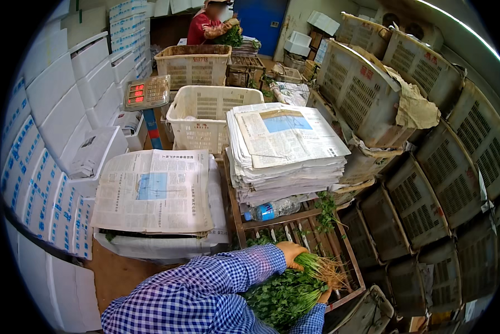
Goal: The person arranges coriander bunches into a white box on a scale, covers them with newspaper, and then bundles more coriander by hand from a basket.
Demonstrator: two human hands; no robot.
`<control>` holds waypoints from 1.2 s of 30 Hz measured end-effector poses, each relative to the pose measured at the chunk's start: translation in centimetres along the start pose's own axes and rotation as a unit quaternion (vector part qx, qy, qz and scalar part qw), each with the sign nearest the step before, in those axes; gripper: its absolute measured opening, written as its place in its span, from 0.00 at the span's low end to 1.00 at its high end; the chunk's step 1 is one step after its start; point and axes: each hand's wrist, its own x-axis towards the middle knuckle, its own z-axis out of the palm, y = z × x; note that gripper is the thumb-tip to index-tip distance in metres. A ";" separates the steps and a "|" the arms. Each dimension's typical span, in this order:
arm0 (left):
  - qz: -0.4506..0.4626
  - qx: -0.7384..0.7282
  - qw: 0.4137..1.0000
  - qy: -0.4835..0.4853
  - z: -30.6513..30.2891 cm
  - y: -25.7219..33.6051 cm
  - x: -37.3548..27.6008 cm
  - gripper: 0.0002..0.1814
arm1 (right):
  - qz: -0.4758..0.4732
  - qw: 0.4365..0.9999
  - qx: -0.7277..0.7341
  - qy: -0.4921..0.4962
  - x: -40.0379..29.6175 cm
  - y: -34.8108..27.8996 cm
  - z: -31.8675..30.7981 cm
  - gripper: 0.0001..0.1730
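Observation:
A large bunch of leafy green herb [287, 292], apparently coriander, lies over the slatted rack in front of me. Its pale roots [329, 271] point to the right and its leaves spread toward my body. My left hand [292, 254] grips the stems from the far side, just below the roots. On the near side, my right hand [325, 295] is pressed against the root end, its fingers partly hidden by the bunch. Beneath is a rusty metal rack [312, 217] with loose sprigs [327, 211] caught on its bars.
A tall newspaper stack [287, 142] and a plastic water bottle [273, 209] rest on the rack. Left of it stands a newspaper-covered box [158, 192]. Beyond are a white crate [199, 133] and a digital scale [146, 92]. Stacked crates [417, 196] line the right; a co-worker [206, 27] holds greens.

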 end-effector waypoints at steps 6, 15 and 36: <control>-0.015 -0.014 1.000 -0.018 -0.6 0.3 -0.2 0.46 | -0.102 0.981 -0.146 0.080 -3.5 -1.5 5.1 0.29; 0.000 -0.006 1.000 -0.007 -1.1 0.5 -0.5 0.44 | -0.013 0.955 -0.286 0.081 -13.2 -5.4 10.8 0.41; -0.004 0.008 1.000 0.004 0.2 -0.4 0.2 0.44 | -0.083 0.897 -0.414 0.131 -7.1 -6.2 15.6 0.57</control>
